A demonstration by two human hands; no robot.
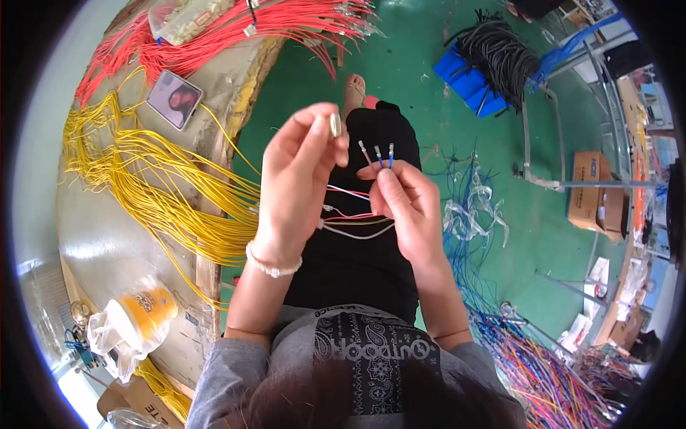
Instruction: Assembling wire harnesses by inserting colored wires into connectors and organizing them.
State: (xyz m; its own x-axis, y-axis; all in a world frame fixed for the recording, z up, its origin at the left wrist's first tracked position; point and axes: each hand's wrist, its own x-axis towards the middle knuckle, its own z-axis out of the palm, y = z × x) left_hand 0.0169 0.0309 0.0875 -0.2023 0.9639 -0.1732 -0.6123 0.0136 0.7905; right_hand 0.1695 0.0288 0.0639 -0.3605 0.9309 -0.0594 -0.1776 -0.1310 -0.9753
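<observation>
Between the thumb and fingers of my left hand point(300, 154) is a small cream connector housing point(334, 126), held up over my lap. My right hand point(407, 204) pinches several wires point(379, 157), one brownish and others blue, whose metal crimp terminals point up and away from me. The terminals and the housing are apart, a short gap between them. Behind my hands, white, red and pale wires point(350, 214) run across my dark trousers from one hand towards the other. A beaded band circles my left wrist.
On the worktable point(93, 243) at left lie yellow wires point(164, 193), red wires point(286, 21), a phone point(174, 100), a tub of connector housings point(186, 18) and a bagged orange cup point(146, 314). Rightward are a blue crate point(471, 82) with black cables, a cardboard box point(597, 193) and wire heaps point(543, 379).
</observation>
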